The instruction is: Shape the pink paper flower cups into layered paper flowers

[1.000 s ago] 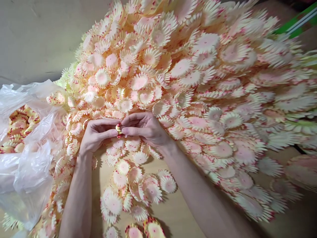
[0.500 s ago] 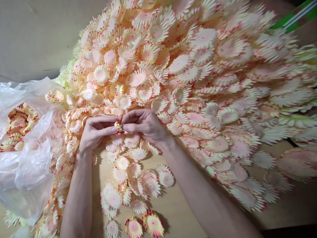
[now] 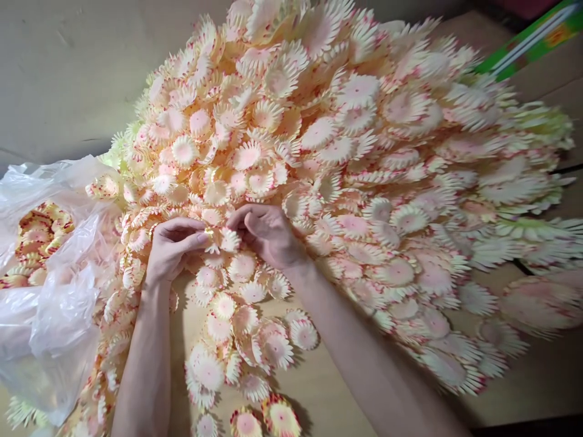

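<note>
My left hand (image 3: 175, 250) pinches a small fringed petal disc (image 3: 212, 240), cream-yellow with reddish tips, between thumb and fingertips. Just to its right is my right hand (image 3: 268, 235), its fingers bent and the thumb lifted apart from them. A pale fringed petal disc (image 3: 230, 240) shows right below the right fingertips; whether they touch it I cannot tell. Under and around both hands lie loose pink-centred petal discs (image 3: 241, 267), some in overlapping layers.
A large heap of petal discs (image 3: 319, 133) rises beyond the hands and spreads right. At left, a clear plastic bag (image 3: 64, 309) holds more discs. Two red-edged discs (image 3: 281, 416) lie near me on the table (image 3: 328, 388). A green strip (image 3: 528, 39) slants at the upper right.
My right thumb and fingertips have drawn away from the small piece that both hands were pinching. The left hand keeps hold of it. The view has shifted slightly.
</note>
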Motion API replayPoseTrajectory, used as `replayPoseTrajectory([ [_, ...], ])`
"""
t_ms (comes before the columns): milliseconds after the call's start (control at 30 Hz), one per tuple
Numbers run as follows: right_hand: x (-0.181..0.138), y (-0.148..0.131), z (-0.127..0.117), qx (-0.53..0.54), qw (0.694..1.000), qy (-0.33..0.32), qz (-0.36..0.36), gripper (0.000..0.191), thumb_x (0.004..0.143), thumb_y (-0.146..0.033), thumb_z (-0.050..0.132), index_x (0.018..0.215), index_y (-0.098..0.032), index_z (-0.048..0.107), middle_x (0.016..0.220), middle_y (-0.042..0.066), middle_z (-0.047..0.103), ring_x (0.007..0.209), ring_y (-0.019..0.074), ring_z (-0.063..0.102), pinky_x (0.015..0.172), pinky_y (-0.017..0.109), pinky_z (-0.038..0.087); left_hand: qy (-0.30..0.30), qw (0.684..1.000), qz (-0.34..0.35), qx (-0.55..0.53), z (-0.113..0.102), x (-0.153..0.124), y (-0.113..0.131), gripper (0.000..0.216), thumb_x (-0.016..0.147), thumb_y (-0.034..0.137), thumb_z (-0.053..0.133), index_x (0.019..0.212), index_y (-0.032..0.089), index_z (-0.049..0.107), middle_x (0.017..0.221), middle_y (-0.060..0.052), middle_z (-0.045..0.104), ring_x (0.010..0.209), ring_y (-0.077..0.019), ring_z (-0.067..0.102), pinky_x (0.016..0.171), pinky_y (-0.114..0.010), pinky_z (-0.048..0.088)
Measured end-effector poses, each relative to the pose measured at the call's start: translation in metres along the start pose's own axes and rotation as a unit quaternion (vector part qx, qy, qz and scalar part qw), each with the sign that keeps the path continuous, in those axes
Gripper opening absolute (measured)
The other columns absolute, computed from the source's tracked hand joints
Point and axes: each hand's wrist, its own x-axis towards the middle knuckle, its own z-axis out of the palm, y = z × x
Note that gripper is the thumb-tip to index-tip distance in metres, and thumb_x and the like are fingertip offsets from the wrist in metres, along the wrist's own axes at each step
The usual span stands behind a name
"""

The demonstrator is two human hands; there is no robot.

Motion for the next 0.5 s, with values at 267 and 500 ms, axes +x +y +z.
replayPoseTrajectory([
  [267, -0.0021, -0.0008, 0.0059, -0.062, 0.998, 0.002, 0.025, 0.015, 0.059, -0.018, 0.084, 0.058, -0.016, 0.070, 0.055, -0.003, 0.062, 0.049, 0.0062, 0.049, 0.047, 0.020, 0.038, -0.019, 1.000, -0.006, 0.002, 0.0028, -0.0004, -0.0003, 0.021, 0.055, 0.018, 0.090, 0.072, 0.020, 0.077, 0.063, 0.001, 0.073, 0.050, -0.0063, 0.064, 0.049, -0.013, 0.054],
  [500, -0.0022, -0.0073, 0.0045, 0.093, 0.995, -0.033, 0.029, 0.019, 0.056, -0.012, 0.072, 0.047, -0.017, 0.057, 0.045, -0.006, 0.049, 0.042, 0.0055, 0.038, 0.041, 0.020, 0.028, -0.071, 0.997, -0.022, 0.000, 0.0061, -0.0033, -0.0067, 0.023, 0.054, 0.019, 0.091, 0.074, 0.021, 0.079, 0.062, 0.000, 0.073, 0.050, -0.0076, 0.065, 0.051, -0.015, 0.054],
])
